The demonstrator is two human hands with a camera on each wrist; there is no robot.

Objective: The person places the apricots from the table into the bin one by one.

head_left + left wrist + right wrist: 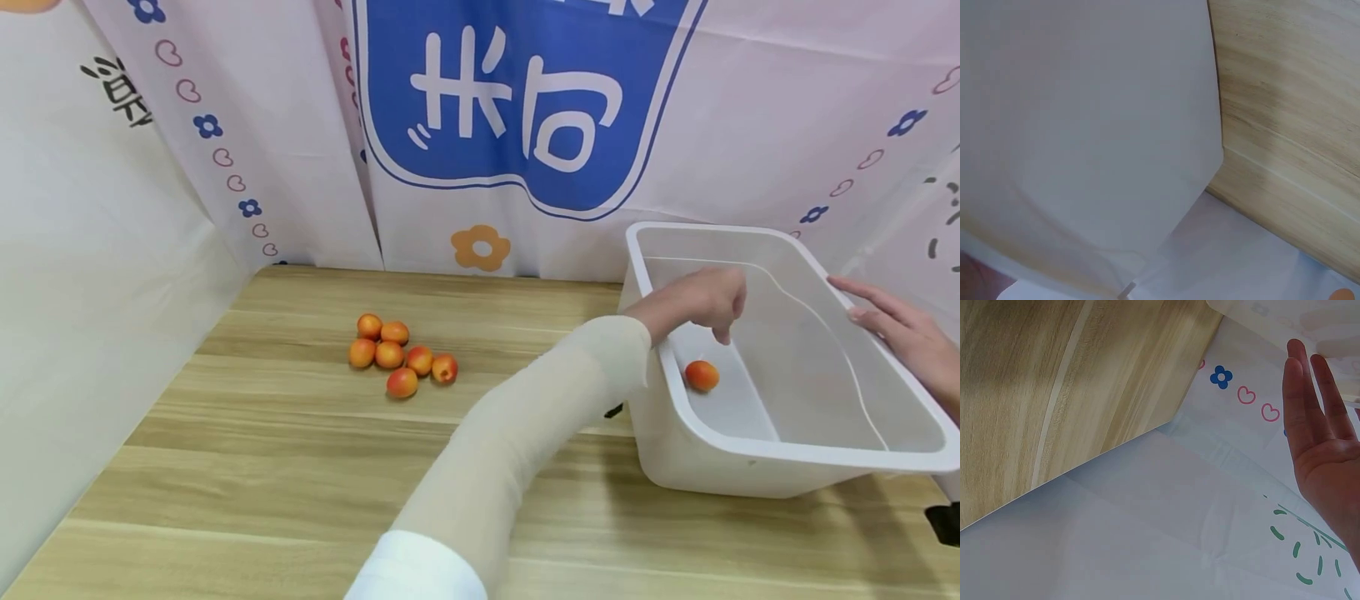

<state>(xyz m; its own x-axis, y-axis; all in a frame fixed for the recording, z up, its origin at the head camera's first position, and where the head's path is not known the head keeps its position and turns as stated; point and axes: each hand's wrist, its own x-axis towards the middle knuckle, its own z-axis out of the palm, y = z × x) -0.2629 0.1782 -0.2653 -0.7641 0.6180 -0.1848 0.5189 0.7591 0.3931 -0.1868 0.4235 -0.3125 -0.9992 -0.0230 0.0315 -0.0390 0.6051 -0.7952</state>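
My left hand [708, 302] reaches over the left rim of a white plastic bin [750, 454], its fingers pointing down inside. The palm side is hidden, so whether it holds anything does not show. Below it, a single orange-red fruit, apricot-like [702, 376], lies on the bin floor. In the left wrist view, the bin wall [1097, 125] fills much of the picture, with a sliver of hand at the lower left. My right hand [911, 337] rests against the bin's right rim; its fingers look straight in the right wrist view.
Several more apricot-like fruits [389, 355] lie grouped on the wooden table [300, 467], left of the bin. Printed white cloth [300, 167] hangs behind the table and along both sides. The bin stands at the table's right, near the back cloth.
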